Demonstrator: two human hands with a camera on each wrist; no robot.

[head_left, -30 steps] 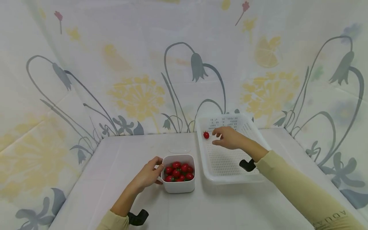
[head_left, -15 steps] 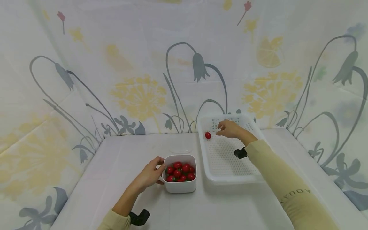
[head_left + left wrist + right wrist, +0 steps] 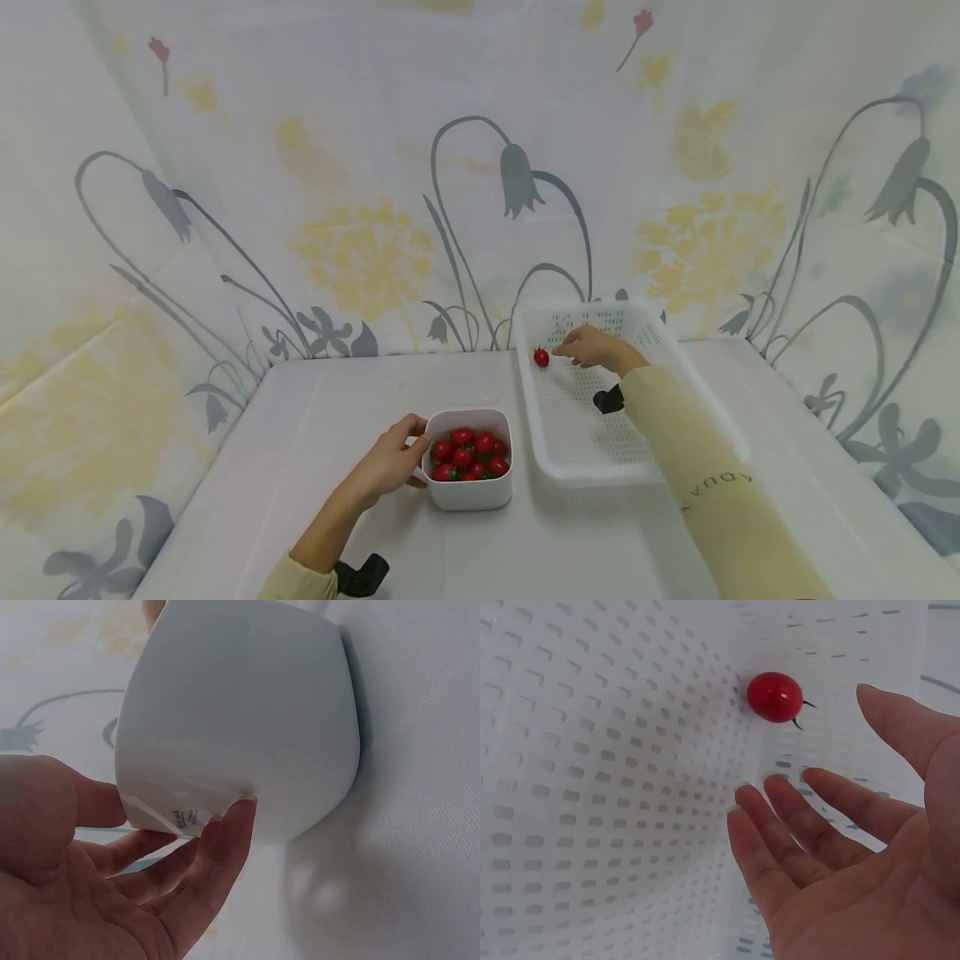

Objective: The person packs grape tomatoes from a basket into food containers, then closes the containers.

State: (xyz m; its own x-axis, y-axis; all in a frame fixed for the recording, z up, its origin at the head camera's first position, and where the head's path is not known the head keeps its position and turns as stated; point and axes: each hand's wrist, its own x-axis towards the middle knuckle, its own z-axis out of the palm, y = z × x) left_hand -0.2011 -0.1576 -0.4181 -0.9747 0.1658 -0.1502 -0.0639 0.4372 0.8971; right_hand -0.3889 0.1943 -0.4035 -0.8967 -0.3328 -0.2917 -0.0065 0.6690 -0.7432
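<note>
A square white container [image 3: 471, 495] of several red cherry tomatoes [image 3: 462, 457] stands on the table. My left hand [image 3: 390, 458] holds it at its left side; in the left wrist view the thumb meets the rim and the fingertips [image 3: 244, 806] lie against the outer wall. One cherry tomato [image 3: 542, 357] with a green stem end lies near the left wall of the white perforated basket [image 3: 558, 474]. Over the basket, my right hand [image 3: 596, 347] reaches with relaxed, spread fingers. In the right wrist view its thumb and fingertips stand apart from this tomato [image 3: 775, 697], with nothing between them.
The basket's raised walls surround the right hand. Behind the white container lies a clear, flat lid-like piece [image 3: 472, 392]. A flower-printed cloth [image 3: 360, 167] rises behind the white table [image 3: 322, 408] and along both sides.
My right hand has gone deeper into the basket, then left and down, so its fingertips are closer to the single tomato. The left hand and the container keep their place.
</note>
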